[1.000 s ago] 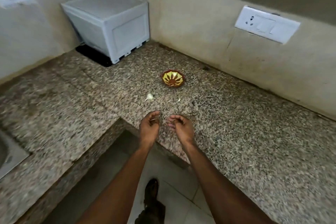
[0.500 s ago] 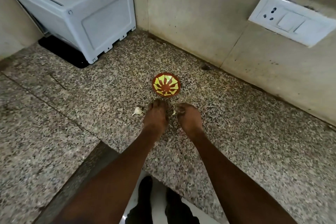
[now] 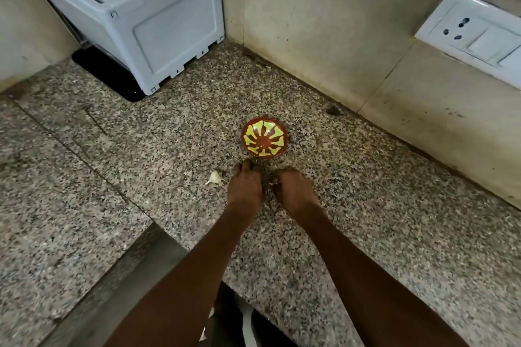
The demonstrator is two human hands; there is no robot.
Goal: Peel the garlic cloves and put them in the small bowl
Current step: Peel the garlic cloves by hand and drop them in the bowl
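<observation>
Head view, looking down over a speckled granite counter (image 3: 380, 234) set in a corner

Nearest: both forearms reach in from the bottom edge, over the counter's front lip

Left hand (image 3: 245, 187) and right hand (image 3: 294, 191) sit side by side on the stone, backs up, fingers curled down and under. A pale scrap shows in the gap between them, at the right hand's fingertips; too small to tell whether it is clove or skin. Cannot tell whether either hand has hold of anything: the fingertips are hidden beneath the knuckles

Just left of the left hand, apart from it, one unpeeled garlic clove (image 3: 214, 177) lies on the counter

Just beyond the left hand's knuckles stands the small bowl (image 3: 265, 138), red-brown with a yellow sunburst pattern; no clove visible inside it

Farther back, left: a white plastic box (image 3: 158, 25) sitting on a black mat (image 3: 112, 76), against the wall

Far right on the wall: a white switch-and-socket plate (image 3: 473, 34)
</observation>
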